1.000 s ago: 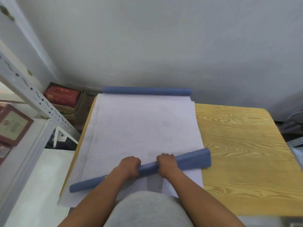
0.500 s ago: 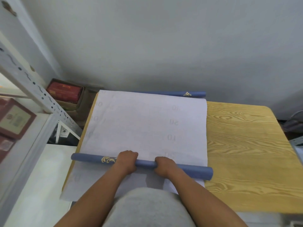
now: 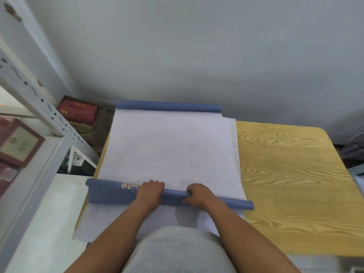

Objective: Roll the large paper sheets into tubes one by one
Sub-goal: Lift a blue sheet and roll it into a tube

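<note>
While you look down through the head camera, your left hand [image 3: 150, 192] and right hand [image 3: 197, 196] both sit low in the middle of the frame, each with fingers curled over the near blue roll [image 3: 171, 196] and clamped on it. That roll runs across the lower part of the frame, from a wider, looser end at the left with a gold ornament [image 3: 130, 187] to a narrower end at the right, and it lies slightly tilted, its right end lower in the frame. It is the rolled-up near part of a large paper sheet [image 3: 167, 146], whose pale underside with faint mirrored numbers stretches up the frame to a second blue roll [image 3: 167, 107] at the far edge, just below the grey wall [image 3: 197, 46]. More pale sheets [image 3: 234, 142] show beneath it along its right edge and below the near roll. All of this rests on the left part of a wooden table [image 3: 291, 174], whose bare grain fills the right of the frame. At upper left stands a white perforated shelf post [image 3: 39, 103], with a red box [image 3: 78, 111] behind it and a framed dark-red item [image 3: 17, 142] at the left edge. Your grey garment [image 3: 177, 251] fills the bottom centre.
</note>
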